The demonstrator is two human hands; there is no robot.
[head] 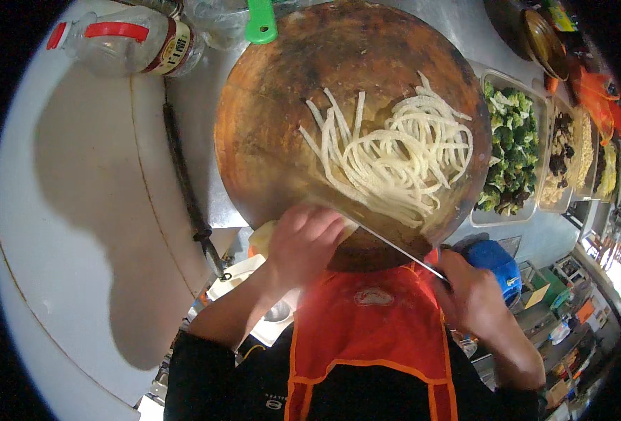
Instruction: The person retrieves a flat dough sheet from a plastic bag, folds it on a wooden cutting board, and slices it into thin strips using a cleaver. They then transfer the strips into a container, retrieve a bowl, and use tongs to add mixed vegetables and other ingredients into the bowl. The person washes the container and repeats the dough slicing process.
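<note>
My right hand grips the handle of a kitchen knife, seen nearly edge-on, its blade slanting up and left across the near side of a round wooden chopping block. Fingers curled, my left hand holds down a pale folded piece of dough at the near left of the block, close beside the blade. Both the hand and the blade are blurred, and the hand hides much of the dough. Beyond the knife lies a loose heap of floured, cut noodle strips.
A long sharpening steel and a clear plastic bottle with a red handle lie left of the block. A green handle overlaps its far rim. At right stand a tray of broccoli, other food trays and a blue container.
</note>
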